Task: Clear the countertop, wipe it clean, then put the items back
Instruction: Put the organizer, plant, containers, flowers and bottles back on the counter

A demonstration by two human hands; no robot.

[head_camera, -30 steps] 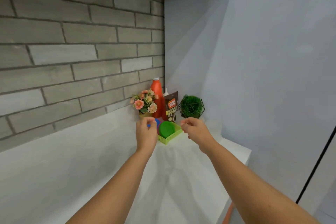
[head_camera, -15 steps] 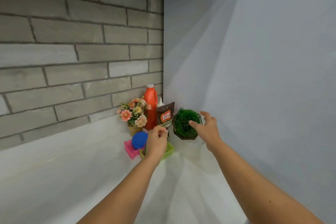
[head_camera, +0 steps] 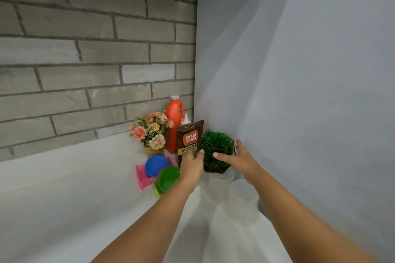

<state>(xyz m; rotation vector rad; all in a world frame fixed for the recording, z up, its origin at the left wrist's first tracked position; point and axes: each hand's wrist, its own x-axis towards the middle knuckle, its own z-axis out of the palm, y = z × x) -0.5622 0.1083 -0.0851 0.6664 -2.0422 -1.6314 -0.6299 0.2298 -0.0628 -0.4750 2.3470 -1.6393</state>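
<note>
In the corner of the white countertop (head_camera: 74,198), a round green plant (head_camera: 215,145) in a dark wire frame rests on a clear plastic container (head_camera: 218,188). My left hand (head_camera: 191,168) presses against the plant's left side, thumb on the foliage. My right hand (head_camera: 241,161) cups the right side, with its thumb across the front and its fingers at the frame's far edge. Behind my left hand stands a brown coffee pouch (head_camera: 189,136). Further back are an orange bottle (head_camera: 174,113) and a pot of pink flowers (head_camera: 150,132).
A blue bowl (head_camera: 156,164) sits in a pink tray (head_camera: 142,179), and a green bowl (head_camera: 167,178) leans beside it. A second clear container (head_camera: 243,198) stands by the grey wall on the right. A white nozzle (head_camera: 186,118) pokes up behind the pouch. The brick wall runs along the back.
Both hands reached forward and closed in on the green plant from either side. The left hand moved right, away from the bowls. The view has come closer to the corner.
</note>
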